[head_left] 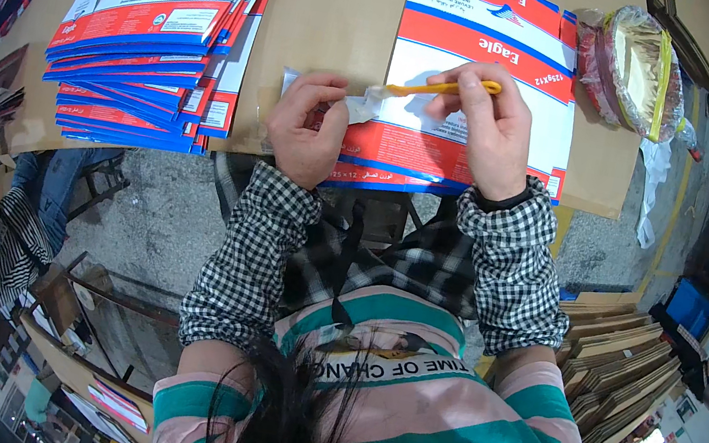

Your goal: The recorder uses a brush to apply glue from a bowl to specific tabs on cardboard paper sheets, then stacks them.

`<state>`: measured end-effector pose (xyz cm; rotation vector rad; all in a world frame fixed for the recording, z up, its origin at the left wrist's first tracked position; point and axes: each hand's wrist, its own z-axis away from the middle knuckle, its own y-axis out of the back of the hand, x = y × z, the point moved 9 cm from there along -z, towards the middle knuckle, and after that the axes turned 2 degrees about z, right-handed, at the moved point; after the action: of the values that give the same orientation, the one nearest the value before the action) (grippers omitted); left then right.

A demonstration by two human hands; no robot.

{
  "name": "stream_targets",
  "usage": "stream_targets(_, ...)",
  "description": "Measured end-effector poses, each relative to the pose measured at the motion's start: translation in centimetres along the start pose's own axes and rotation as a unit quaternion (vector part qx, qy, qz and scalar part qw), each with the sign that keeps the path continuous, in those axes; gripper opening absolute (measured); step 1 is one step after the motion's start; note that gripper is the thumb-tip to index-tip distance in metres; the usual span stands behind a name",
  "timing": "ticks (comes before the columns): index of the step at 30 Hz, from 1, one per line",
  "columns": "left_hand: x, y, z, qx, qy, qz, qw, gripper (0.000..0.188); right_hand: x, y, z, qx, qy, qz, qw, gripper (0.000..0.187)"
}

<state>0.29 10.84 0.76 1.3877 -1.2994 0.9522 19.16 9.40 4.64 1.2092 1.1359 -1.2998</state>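
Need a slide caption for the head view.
Right hand holds a yellow brush over a flattened carton, left hand close by, stacked cartons at left.

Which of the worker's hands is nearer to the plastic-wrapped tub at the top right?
Right. The right hand, holding a yellow-handled brush, is left of and below the plastic-wrapped tub in the picture; the left hand is farther left.

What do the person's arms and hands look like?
The left hand and right hand wear no gloves. Black and white checked sleeves cover both forearms. A black band shows at the right wrist. The shirt sleeves have pink and green stripes.
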Motion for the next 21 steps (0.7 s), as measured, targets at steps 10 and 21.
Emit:
stream_targets(10,0.0,-0.1,0.0,-0.002,0.002,0.009,1.000,0.008,-0.4,0.4,-0.1,0.025,0.003,-0.002,1.000,0.015)
stream_targets(21,0.0,-0.2,-0.1,0.001,-0.002,-0.003,1.000,0.008,-0.9,-0.4,-0.1,-0.003,0.019,0.011,1.000,0.015)
